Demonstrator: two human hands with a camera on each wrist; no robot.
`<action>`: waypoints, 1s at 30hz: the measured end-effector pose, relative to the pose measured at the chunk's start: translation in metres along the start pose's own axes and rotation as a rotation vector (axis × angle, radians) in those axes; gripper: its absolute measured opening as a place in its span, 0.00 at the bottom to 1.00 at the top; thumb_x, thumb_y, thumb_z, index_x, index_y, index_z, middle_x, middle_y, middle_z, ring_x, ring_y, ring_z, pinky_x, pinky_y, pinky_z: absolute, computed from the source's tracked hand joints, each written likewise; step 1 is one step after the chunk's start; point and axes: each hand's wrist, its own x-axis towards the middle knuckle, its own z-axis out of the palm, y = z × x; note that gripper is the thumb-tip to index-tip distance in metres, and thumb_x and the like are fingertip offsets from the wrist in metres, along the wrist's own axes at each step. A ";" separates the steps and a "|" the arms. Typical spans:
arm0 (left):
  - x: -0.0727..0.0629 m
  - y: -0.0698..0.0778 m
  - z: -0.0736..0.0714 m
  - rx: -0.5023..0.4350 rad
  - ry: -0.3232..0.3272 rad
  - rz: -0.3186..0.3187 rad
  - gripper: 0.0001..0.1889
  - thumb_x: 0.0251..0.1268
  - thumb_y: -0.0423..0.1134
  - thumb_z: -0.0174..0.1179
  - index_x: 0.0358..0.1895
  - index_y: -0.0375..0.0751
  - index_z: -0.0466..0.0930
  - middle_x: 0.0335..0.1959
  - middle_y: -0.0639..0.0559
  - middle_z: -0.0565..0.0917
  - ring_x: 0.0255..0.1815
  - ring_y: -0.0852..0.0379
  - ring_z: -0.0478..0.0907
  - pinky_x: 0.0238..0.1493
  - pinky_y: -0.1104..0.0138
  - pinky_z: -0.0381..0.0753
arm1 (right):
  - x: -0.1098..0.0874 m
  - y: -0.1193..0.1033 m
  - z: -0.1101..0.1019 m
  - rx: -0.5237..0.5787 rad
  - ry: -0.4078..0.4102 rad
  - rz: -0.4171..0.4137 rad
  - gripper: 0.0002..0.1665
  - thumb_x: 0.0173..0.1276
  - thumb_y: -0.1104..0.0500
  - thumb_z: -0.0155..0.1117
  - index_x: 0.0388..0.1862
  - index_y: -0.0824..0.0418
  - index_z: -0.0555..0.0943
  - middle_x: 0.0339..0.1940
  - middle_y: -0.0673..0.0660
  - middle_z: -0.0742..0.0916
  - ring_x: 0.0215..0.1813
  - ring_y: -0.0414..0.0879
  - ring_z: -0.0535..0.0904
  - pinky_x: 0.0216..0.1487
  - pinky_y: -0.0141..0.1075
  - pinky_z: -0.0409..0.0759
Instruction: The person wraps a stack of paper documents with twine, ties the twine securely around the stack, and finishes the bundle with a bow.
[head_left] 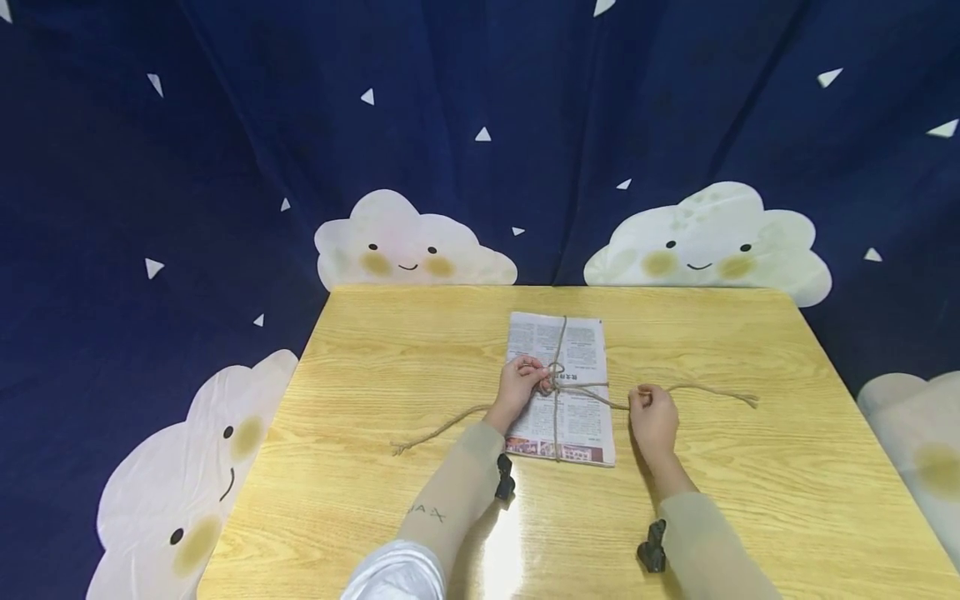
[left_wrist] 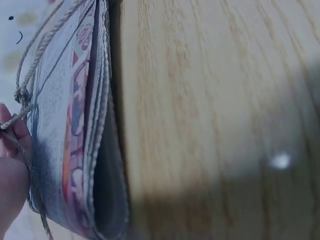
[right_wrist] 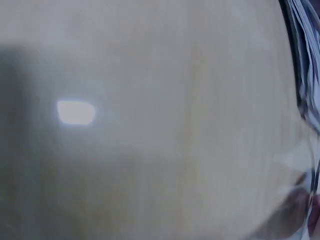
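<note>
A folded stack of newspapers (head_left: pixel 585 425) lies on the wooden table, with brown twine (head_left: pixel 556 425) crossing it lengthwise and sideways. Near the middle of the stack the twine forms a knot and a small loop. My left hand (head_left: pixel 517 387) pinches twine beside that knot; the left wrist view also shows these fingers (left_wrist: pixel 20 135) on the cord. Off the stack's right edge, my right hand (head_left: pixel 654 421) pinches a strand that runs from the knot, and its frayed end trails to the right. In the right wrist view the hand is mostly cut off and blurred.
Another frayed twine end (head_left: pixel 435 435) lies on the table (head_left: pixel 375 350) left of the stack. A dark blue curtain (head_left: pixel 450 100) with clouds and triangles hangs behind and beside the table. Small black devices (head_left: pixel 505 479) sit at both wrists.
</note>
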 end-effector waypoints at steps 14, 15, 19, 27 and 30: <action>0.004 -0.021 -0.008 0.170 -0.053 -0.042 0.11 0.52 0.31 0.65 0.39 0.29 0.83 0.37 0.43 0.84 0.33 0.61 0.80 0.37 0.73 0.79 | 0.035 0.011 -0.027 -0.012 -0.031 0.451 0.30 0.60 0.69 0.44 0.62 0.77 0.54 0.57 0.77 0.63 0.54 0.70 0.65 0.54 0.55 0.69; 0.004 -0.021 -0.008 0.171 -0.052 -0.032 0.11 0.52 0.31 0.65 0.39 0.29 0.83 0.37 0.42 0.84 0.34 0.60 0.80 0.37 0.73 0.79 | 0.037 0.010 -0.027 -0.020 -0.044 0.465 0.32 0.59 0.70 0.43 0.63 0.77 0.53 0.57 0.78 0.64 0.53 0.71 0.65 0.53 0.55 0.69; 0.003 -0.016 -0.009 0.109 -0.045 -0.011 0.10 0.53 0.27 0.63 0.38 0.24 0.82 0.35 0.34 0.83 0.36 0.46 0.82 0.39 0.67 0.81 | 0.041 0.007 -0.030 -0.074 -0.100 0.488 0.32 0.59 0.68 0.43 0.62 0.81 0.52 0.50 0.80 0.70 0.49 0.72 0.69 0.47 0.57 0.73; -0.009 0.009 0.000 0.085 -0.012 -0.034 0.09 0.54 0.22 0.59 0.38 0.19 0.79 0.36 0.28 0.81 0.40 0.35 0.79 0.44 0.56 0.79 | 0.036 0.014 -0.027 -0.112 -0.086 0.384 0.21 0.62 0.64 0.43 0.48 0.78 0.70 0.44 0.75 0.73 0.47 0.69 0.69 0.47 0.57 0.72; -0.012 0.012 0.003 0.093 0.004 -0.013 0.09 0.54 0.23 0.59 0.38 0.18 0.78 0.35 0.30 0.82 0.38 0.39 0.80 0.44 0.55 0.80 | 0.035 0.013 -0.025 -0.035 0.005 0.302 0.19 0.65 0.65 0.43 0.47 0.78 0.72 0.43 0.74 0.74 0.45 0.67 0.70 0.46 0.55 0.72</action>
